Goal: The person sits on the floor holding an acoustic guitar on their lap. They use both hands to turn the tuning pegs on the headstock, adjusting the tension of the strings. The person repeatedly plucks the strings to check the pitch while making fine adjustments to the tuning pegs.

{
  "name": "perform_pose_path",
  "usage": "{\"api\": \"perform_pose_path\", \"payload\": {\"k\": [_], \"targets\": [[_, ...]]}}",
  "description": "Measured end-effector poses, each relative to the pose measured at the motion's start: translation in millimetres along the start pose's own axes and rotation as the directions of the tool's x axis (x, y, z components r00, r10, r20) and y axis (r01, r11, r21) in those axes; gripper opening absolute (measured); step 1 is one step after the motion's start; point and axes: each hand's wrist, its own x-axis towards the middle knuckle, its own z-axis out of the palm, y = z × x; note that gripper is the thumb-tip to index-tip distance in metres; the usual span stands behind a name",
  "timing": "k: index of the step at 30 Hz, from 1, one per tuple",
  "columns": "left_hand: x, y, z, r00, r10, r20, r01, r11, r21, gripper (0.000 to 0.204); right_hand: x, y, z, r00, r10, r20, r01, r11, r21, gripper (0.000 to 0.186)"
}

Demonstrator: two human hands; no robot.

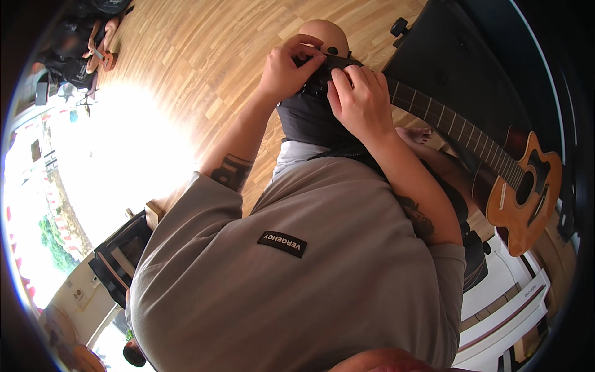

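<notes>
An acoustic guitar with a light wood body (524, 198) and a dark fretboard (446, 121) lies diagonally to my right, its dark headstock (331, 67) resting over my lap near my bent knee (322, 34). My left hand (291, 69) is closed at the headstock's left side, thumb and fingers pinched on a small part that I cannot make out. My right hand (359, 99) is just right of it, fingers curled onto the headstock, partly hiding it; what exactly they grip is hidden.
A tall black padded panel or case (458, 56) stands at right. Wooden floor (192, 49) surrounds me. At upper left, another person (74, 59) sits with a small stringed instrument. A black case (118, 254) is at lower left, a white keyboard-like object (514, 310) at lower right.
</notes>
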Motion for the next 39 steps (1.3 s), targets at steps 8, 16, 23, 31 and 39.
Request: {"api": "perform_pose_path", "payload": {"k": [8, 16, 23, 31, 39], "targets": [[2, 4, 2, 0.999, -0.009, 0.03, 0.007, 0.998, 0.063, 0.018, 0, 2, 1, 1.0, 0.005, 0.016, -0.005, 1.0, 0.002, 0.015], [-2, 19, 4, 1.0, 0.023, -0.02, -0.019, 0.98, 0.2, 0.017, 1, 3, 1, 1.0, -0.005, -0.011, 0.005, 1.0, 0.021, 0.016], [-4, 6, 9, 0.973, 0.218, -0.078, -0.187, 0.938, 0.292, 0.014, 0, 1, -2, 1.0, -0.002, 0.025, 0.001, 1.0, 0.03, 0.018], [-4, 10, 5, 0.968, 0.237, -0.079, -0.21, 0.944, 0.254, 0.015, -2, 1, -2, 0.994, 0.02, -0.105, -0.014, 0.998, 0.065, 0.02], [12, 15, -4, 0.962, 0.23, 0.148, -0.265, 0.922, 0.282, 0.011, 2, 6, -1, 0.991, 0.085, -0.1, -0.081, 0.996, 0.043, 0.016]]}}
